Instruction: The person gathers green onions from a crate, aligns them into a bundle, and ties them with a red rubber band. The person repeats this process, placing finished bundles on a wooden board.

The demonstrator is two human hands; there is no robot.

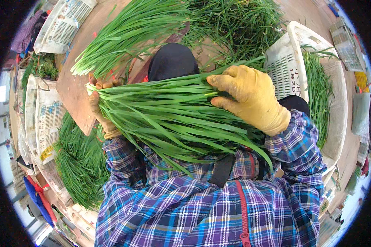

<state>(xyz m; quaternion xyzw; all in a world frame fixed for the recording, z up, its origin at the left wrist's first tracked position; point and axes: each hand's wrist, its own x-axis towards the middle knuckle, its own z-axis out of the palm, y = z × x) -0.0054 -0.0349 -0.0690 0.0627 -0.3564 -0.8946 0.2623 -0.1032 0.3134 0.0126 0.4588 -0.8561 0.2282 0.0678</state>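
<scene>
My left hand [102, 106], in a yellow glove with bare-looking fingertips, grips the pale root ends of a bunch of long flat green leaves, likely garlic chives [173, 114]. The bunch lies across my lap, its leaf tips fanning towards the right. My right hand [247, 95], in a dusty yellow glove, is at the upper right of the bunch, thumb and forefinger apart at the leaves; whether it pinches any is hard to tell. Beyond my knee, another pile of chives [133, 34] rests on a wooden board [77, 95], white ends towards the left.
A heap of loose, tangled leaves [235, 27] lies ahead. At the right stands a white plastic crate [292, 40] holding chives. More chives [80, 166] lie in a crate by my left side. Other white crates [65, 27] stand at the upper left, near a person's checked sleeve [26, 34].
</scene>
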